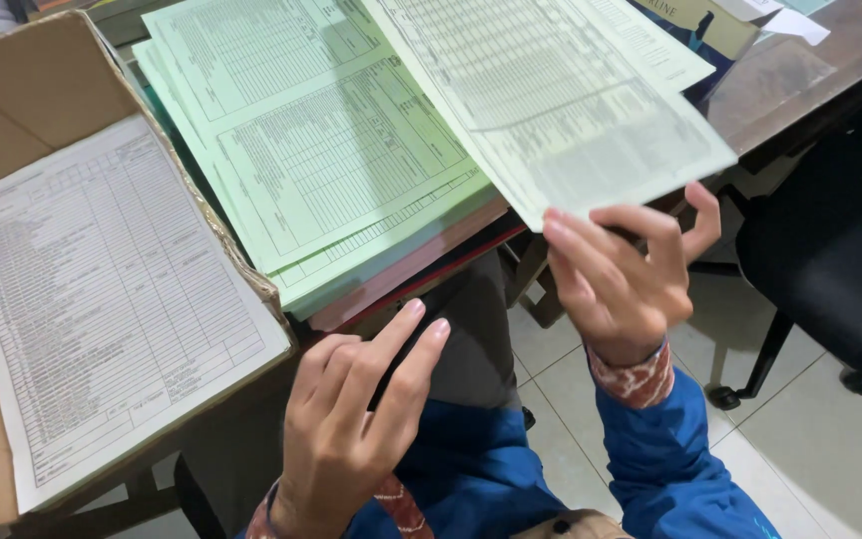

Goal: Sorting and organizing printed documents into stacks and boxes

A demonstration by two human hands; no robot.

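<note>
My right hand (623,276) pinches the near corner of a pale green printed form (571,110) and holds it lifted over the desk. My left hand (356,414) hovers below the desk edge with fingers extended and apart, holding nothing, its fingertips close to the underside of a stack of pale green forms (321,160). That stack lies on reddish folders (401,274) that jut over the desk edge. Both arms wear blue sleeves with patterned red cuffs.
A cardboard box (22,90) at the left holds a white printed form (102,299). The wooden desk (800,70) carries another box at the top right. A black office chair (840,260) stands on the tiled floor to the right.
</note>
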